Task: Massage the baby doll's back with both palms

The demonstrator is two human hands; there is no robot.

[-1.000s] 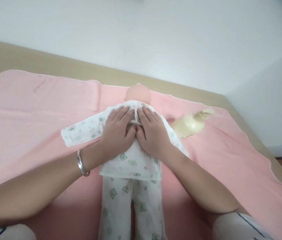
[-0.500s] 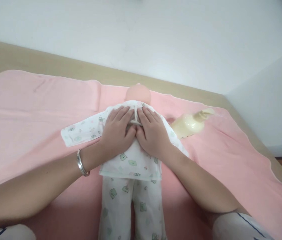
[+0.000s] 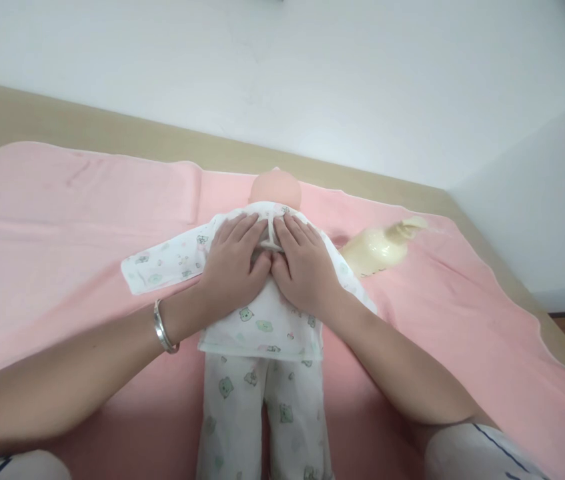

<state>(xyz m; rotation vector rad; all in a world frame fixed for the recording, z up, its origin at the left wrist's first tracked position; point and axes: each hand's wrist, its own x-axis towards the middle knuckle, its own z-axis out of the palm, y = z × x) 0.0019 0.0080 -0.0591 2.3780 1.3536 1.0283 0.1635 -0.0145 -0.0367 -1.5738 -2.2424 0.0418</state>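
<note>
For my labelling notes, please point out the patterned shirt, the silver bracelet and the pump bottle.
Patterned shirt (image 3: 278, 327), head view: lower part above hem.
Silver bracelet (image 3: 161, 327), head view: the band.
Pump bottle (image 3: 377, 249), head view: the body.

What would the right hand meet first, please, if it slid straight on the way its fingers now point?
Past the printed top it lies on, the right hand would probably meet the doll's head first, though depth is unclear.

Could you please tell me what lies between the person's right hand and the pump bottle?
In the head view, the white printed sleeve of the top lies between the right hand and the pump bottle.
</note>
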